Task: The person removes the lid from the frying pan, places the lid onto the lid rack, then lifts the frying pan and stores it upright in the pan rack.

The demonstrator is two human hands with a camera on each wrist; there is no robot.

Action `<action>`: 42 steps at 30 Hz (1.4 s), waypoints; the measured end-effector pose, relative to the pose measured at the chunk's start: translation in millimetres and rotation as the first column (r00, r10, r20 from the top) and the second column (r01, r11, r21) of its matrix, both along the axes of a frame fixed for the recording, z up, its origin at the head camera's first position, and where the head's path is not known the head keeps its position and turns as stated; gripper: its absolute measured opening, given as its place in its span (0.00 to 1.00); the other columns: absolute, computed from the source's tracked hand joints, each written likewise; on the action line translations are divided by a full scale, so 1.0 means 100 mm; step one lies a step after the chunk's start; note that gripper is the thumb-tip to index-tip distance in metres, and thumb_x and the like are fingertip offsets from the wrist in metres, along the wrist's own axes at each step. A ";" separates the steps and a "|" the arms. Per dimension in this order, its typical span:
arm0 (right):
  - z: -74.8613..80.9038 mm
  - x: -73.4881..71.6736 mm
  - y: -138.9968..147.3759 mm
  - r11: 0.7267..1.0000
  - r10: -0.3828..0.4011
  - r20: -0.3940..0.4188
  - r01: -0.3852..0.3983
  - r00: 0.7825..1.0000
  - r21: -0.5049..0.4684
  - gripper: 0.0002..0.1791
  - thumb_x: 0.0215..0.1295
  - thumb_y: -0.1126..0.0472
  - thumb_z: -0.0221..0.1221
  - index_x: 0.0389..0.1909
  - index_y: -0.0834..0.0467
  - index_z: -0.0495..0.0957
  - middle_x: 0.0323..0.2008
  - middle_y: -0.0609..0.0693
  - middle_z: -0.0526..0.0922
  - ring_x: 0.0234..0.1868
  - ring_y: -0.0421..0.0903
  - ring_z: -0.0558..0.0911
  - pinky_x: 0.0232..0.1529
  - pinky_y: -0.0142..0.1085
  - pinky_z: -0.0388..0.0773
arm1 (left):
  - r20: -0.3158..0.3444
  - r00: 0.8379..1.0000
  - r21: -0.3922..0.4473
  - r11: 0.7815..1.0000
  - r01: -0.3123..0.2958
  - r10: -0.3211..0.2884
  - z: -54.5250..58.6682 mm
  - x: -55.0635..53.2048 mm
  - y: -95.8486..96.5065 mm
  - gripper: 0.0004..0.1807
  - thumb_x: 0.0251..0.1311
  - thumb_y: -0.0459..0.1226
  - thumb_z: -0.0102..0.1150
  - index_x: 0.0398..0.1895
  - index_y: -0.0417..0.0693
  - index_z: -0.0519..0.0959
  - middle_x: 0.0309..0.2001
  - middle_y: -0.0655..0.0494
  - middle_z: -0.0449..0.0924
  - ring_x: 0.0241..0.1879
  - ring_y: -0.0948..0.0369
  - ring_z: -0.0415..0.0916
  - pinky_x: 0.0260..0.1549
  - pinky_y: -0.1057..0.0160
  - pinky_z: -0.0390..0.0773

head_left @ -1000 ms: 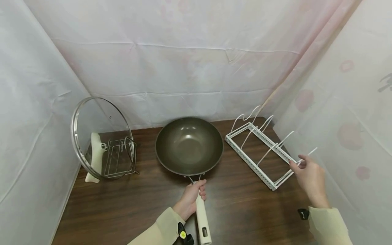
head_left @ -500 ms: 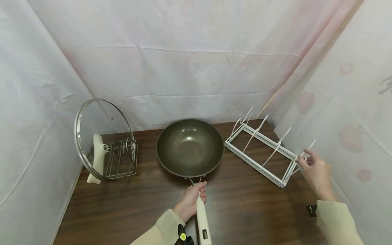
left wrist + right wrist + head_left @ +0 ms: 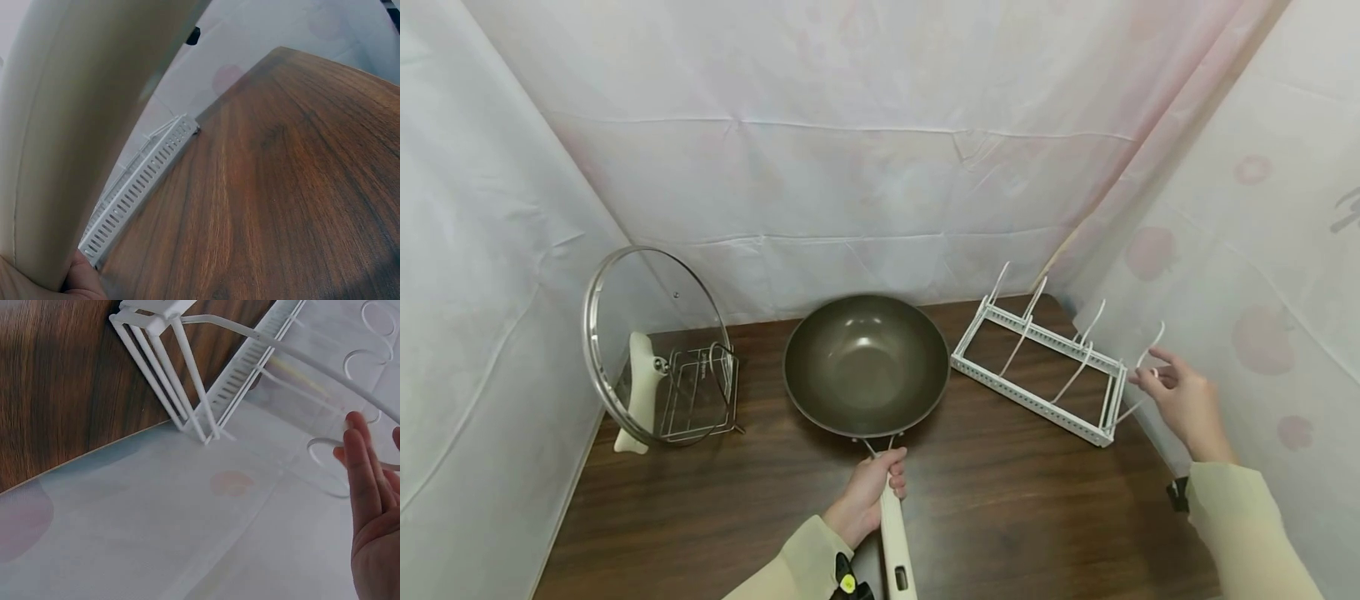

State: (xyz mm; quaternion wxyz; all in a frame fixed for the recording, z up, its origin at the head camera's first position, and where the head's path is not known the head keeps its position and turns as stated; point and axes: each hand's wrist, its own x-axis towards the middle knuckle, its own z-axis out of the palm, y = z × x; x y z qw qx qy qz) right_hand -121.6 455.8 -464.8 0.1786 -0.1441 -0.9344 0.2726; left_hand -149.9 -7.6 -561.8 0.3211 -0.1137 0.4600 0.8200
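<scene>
Wok [image 3: 865,358] in hand: it sits at the middle of the rear edge of the wood-grain table [image 3: 1000,517], dark inside, its bowl facing up. Whether its base rests on the surface cannot be seen. Its cream handle [image 3: 897,533] points to the front edge. The left hand [image 3: 868,492] grasps that handle just below the metal neck, fingers wrapped around it; in the left wrist view the handle fills the upper left, with a bit of the hand at its foot.

White rack [image 3: 1033,402] lies to the right of the wok, toward the table's right rear corner, its long slotted rails slanting from the rear toward the right edge. Its left corner is right by the wok's rim; contact there cannot be told. Wire dividers stand up along it. At the right end, the right hand [image 3: 1191,408] pinches the outermost divider [image 3: 1154,340] between thumb and fingertips.

Near the left rear corner, a glass lid [image 3: 655,317] with a metal rim stands on edge in a wire stand [image 3: 735,392], its cream grip [image 3: 642,392] facing the left edge.

Both arms wear pale yellow sleeves [image 3: 808,550], with a black strap [image 3: 847,577] at each wrist. White curtain [image 3: 865,192] with faint pink prints rises behind the rear edge and along both sides.
</scene>
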 end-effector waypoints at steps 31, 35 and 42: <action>-0.09 -0.44 0.29 1.000 0.008 -0.016 -0.008 1.000 0.000 0.26 0.81 0.49 0.50 0.70 0.60 0.73 0.40 0.37 0.91 0.33 0.16 0.73 0.34 0.25 0.70 | 0.016 1.000 0.005 1.000 -0.008 0.008 0.01 0.02 -0.02 0.14 0.75 0.36 0.52 0.28 0.53 0.66 0.19 0.67 0.62 0.16 0.74 0.57 0.16 0.78 0.62; -0.08 -0.43 0.23 0.997 -0.052 0.045 0.054 0.998 -0.055 0.34 0.79 0.40 0.50 0.72 0.61 0.70 0.63 0.67 0.80 0.56 0.54 0.84 0.54 0.50 0.77 | 0.010 1.000 0.003 1.000 -0.007 0.007 0.02 0.02 -0.02 0.14 0.74 0.37 0.54 0.28 0.53 0.66 0.19 0.67 0.62 0.16 0.74 0.58 0.16 0.77 0.62; 0.04 -0.44 -0.14 0.985 -0.110 -0.033 0.105 0.993 -0.135 0.38 0.76 0.39 0.54 0.76 0.60 0.64 0.77 0.68 0.62 0.77 0.72 0.59 0.76 0.67 0.55 | 0.012 1.000 -0.007 1.000 -0.005 0.005 0.02 0.02 -0.02 0.14 0.75 0.36 0.53 0.27 0.53 0.66 0.19 0.67 0.62 0.16 0.74 0.58 0.16 0.77 0.63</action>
